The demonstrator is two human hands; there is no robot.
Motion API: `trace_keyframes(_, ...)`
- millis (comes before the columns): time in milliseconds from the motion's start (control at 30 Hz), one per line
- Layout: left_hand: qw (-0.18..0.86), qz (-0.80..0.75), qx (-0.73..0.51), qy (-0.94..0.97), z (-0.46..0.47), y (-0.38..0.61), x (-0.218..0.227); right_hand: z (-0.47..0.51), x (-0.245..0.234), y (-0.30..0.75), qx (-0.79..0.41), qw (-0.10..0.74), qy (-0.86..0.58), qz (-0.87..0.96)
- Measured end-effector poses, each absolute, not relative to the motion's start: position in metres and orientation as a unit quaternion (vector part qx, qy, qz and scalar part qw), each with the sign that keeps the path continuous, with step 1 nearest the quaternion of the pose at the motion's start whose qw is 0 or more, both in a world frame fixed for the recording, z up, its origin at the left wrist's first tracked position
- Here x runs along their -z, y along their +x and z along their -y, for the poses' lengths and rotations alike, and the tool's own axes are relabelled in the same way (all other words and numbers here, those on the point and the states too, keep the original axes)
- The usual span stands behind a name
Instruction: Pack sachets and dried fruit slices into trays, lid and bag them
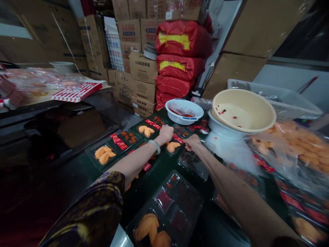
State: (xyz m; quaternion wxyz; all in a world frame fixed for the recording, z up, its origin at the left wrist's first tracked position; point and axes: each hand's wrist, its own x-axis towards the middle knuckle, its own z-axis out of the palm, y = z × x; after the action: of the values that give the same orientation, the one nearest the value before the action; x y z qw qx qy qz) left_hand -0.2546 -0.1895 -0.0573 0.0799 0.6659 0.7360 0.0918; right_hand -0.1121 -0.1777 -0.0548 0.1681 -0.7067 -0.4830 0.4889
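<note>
Stretching ahead, the dark green table (155, 174) runs beneath the left arm (140, 159) and right arm (231, 181), which slant inward; a cream basin (246, 106) limits room on the right. A filled tray (182, 146) sits between the left hand (166, 133), curled knuckles-up, and the right hand (192, 141), fingers bent inward near a red packet (178, 138); the table lies bare nearer the viewer, and whether either hand pinches anything I cannot tell.

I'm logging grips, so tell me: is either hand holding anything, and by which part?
It cannot be told: the left hand and right hand are curled on either side of red packets, their fingertips too unclear to show a hold.
</note>
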Motion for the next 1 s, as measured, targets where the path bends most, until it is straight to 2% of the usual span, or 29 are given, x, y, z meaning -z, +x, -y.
trace_keyframes(167, 0.042, -0.689, -0.079, 0.719, 0.207, -0.243, 0.059, 0.190, 0.049, -0.101, -0.425, 0.146, -0.704, 0.550)
trace_keyframes(367, 0.027, -0.650, -0.054, 0.758, 0.214, -0.243, 0.044, 0.213, 0.027, -0.061, -0.249, 0.199, -0.723, 0.613)
trace_keyframes(500, 0.012, -0.650, -0.076, 0.756, 0.230, -0.220, 0.019, 0.222, 0.005, -0.026, -0.188, 0.163, -0.745, 0.619)
trace_keyframes(600, 0.051, -0.614, -0.071, 0.785, 0.256, -0.180, 0.008, 0.222, 0.002, -0.013, -0.220, 0.112, -0.755, 0.608)
trace_keyframes(733, 0.122, -0.566, -0.017, 0.815, 0.293, -0.128, 0.018, 0.218, 0.016, -0.010, -0.290, 0.075, -0.759, 0.577)
trace_keyframes(867, 0.119, -0.603, -0.030, 0.788, 0.306, -0.111, 0.033, 0.216, 0.029, -0.011, -0.356, 0.103, -0.763, 0.529)
trace_keyframes(1000, 0.127, -0.634, -0.068, 0.760, 0.301, -0.114, 0.032, 0.212, 0.024, -0.011, -0.430, 0.164, -0.746, 0.482)
